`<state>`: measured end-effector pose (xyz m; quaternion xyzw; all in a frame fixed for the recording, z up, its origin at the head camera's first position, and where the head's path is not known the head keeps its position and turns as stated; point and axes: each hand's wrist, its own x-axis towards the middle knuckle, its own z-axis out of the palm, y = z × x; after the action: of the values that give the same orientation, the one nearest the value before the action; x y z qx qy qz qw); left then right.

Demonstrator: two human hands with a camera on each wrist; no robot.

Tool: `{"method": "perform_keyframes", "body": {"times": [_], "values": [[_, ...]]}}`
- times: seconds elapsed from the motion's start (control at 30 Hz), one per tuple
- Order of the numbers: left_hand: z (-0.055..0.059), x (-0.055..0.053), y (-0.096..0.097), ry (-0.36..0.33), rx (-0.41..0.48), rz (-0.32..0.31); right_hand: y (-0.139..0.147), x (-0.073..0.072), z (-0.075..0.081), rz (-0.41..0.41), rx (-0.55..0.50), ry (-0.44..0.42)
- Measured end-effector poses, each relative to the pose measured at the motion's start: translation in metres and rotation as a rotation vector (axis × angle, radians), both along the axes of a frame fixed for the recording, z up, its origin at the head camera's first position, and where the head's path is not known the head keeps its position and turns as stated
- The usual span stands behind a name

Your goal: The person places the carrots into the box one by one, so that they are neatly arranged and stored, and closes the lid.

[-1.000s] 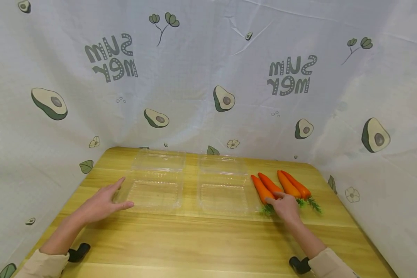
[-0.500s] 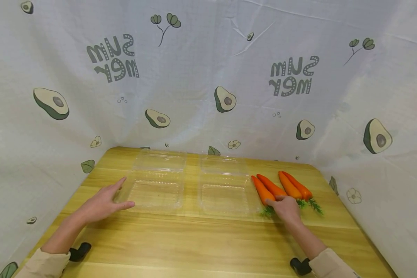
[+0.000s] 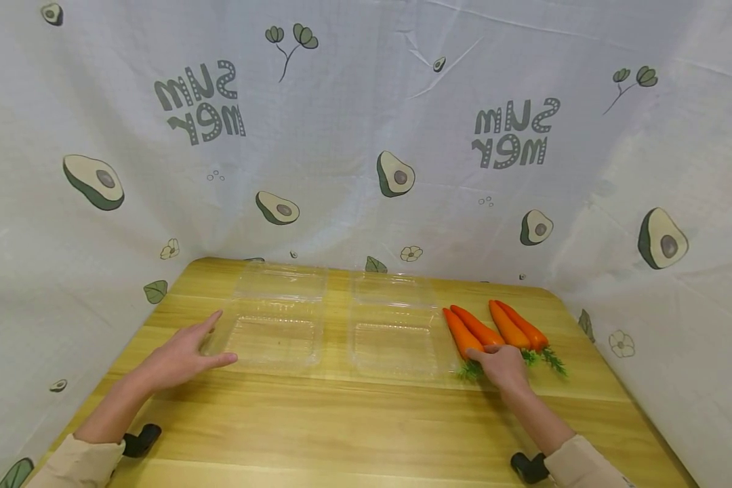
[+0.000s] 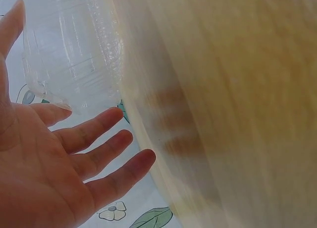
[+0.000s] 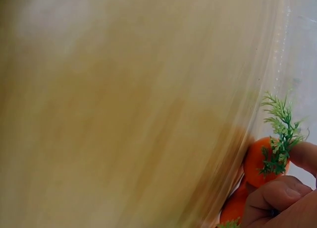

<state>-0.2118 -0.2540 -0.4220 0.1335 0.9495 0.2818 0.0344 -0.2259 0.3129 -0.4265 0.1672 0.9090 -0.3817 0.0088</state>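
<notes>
Plastic containers (image 3: 393, 346) beside carrots (image 3: 461, 332), cloth (image 3: 341, 115) behind

Left print (image 3: 206, 107): "sum / mer", grey, two lines, mirrored, on far white cloth (image 3: 335, 129)
Right print (image 3: 515, 133): same word, also mirrored, same cloth, two lines

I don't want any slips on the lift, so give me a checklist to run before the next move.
1. Right hand on the leftmost carrot, near its leafy end: ok.
2. Grip firm enough to lift: cannot tell.
3. Left container lid folded back: ok.
4. Right container lid folded back: ok.
5. Left hand apart from the left container: cannot tell; it is right beside it.
6. Leftmost carrot over a container: not ok; it lies beside the right container.
</notes>
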Motion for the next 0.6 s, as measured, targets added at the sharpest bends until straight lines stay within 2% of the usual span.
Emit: {"method": "perform_keyframes", "body": {"times": [0.2, 0.5, 0.6], "values": [[0.001, -0.001, 0.0, 0.002, 0.006, -0.005, -0.001, 0.0, 0.003, -0.021, -0.029, 0.041], [0.0, 0.0, 0.0, 0.013, -0.008, -0.013, -0.001, 0.004, 0.016, 0.015, -0.091, -0.01], [0.0, -0.001, 0.0, 0.011, -0.014, -0.009, 0.0, 0.004, 0.022, 0.023, -0.093, 0.005]]}}
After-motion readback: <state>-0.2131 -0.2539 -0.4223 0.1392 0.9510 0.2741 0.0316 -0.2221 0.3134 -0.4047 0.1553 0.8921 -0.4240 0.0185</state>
